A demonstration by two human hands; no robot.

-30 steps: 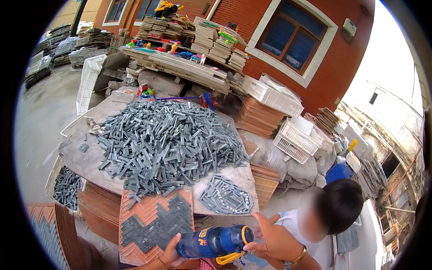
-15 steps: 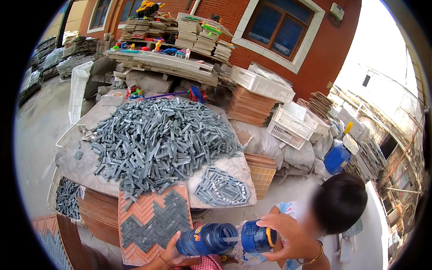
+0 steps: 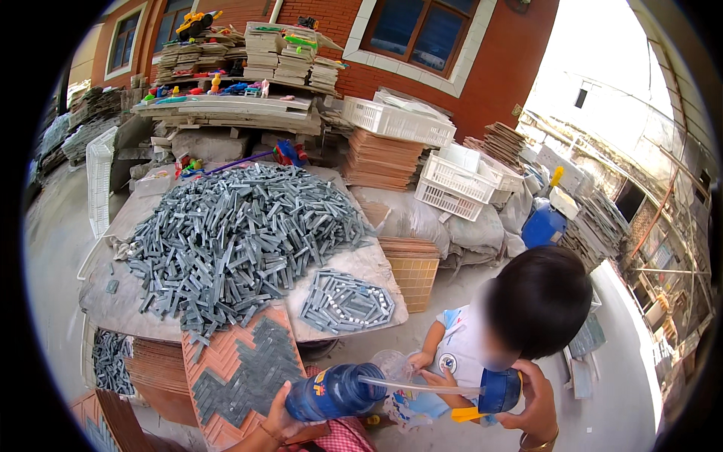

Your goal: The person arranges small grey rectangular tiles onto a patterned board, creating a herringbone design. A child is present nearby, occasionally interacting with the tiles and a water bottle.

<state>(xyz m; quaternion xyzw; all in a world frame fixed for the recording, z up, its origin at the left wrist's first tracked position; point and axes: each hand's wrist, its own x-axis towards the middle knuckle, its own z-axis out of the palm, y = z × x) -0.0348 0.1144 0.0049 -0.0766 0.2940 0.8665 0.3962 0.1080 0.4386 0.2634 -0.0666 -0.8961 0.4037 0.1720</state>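
Observation:
My left hand is wrapped round a translucent blue water bottle, which is tilted with its mouth to the right. In my right hand is the bottle's blue lid, with a yellow part at its lower side. A long clear straw runs from the lid toward the bottle's mouth, its end at the opening. Beyond the straw stands another person in a white top. That person's hands are close to a clear plastic thing that I cannot name.
A table bears a large heap of grey-green tile strips and a smaller ring of strips. At its front edge lies an orange herringbone mould partly filled with strips. White crates and stacked boards stand behind.
My right hand has drawn the lid away to the right, baring more of the straw. The head view has shifted, and the other person's hands now show.

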